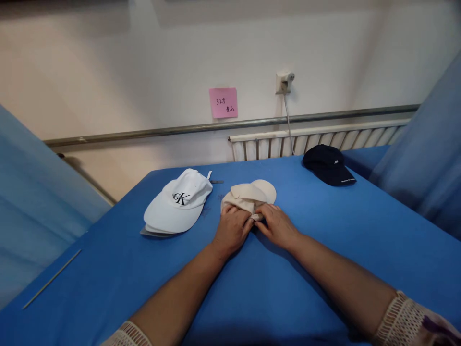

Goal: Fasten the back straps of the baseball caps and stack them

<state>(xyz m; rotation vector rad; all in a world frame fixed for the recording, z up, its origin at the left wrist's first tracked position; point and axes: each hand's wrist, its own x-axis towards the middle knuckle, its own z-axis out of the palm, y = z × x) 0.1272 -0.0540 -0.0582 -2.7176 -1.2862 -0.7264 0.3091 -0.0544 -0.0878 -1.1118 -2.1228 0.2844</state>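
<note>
A beige baseball cap [248, 192] lies on the blue-covered table, its brim pointing away to the right and its fabric crumpled. My left hand [233, 228] is closed on the cap's near left edge. On the near right edge, my right hand [276, 225] pinches the cap too, close to what looks like its back strap. The two hands almost meet there, and the fingers partly hide the strap. To the left rests a white cap [190, 190] with black letters, stacked over another brim. A dark navy cap [327, 163] sits at the far right.
Blue cloth [126, 288] covers the table. A thin stick [52, 278] lies near its left edge. Behind stand a wall rail [173, 129], a radiator [262, 146] and a plugged-in cord [288, 115]. Blue curtains [32, 202] hang at both sides; a pink note [223, 103] is on the wall.
</note>
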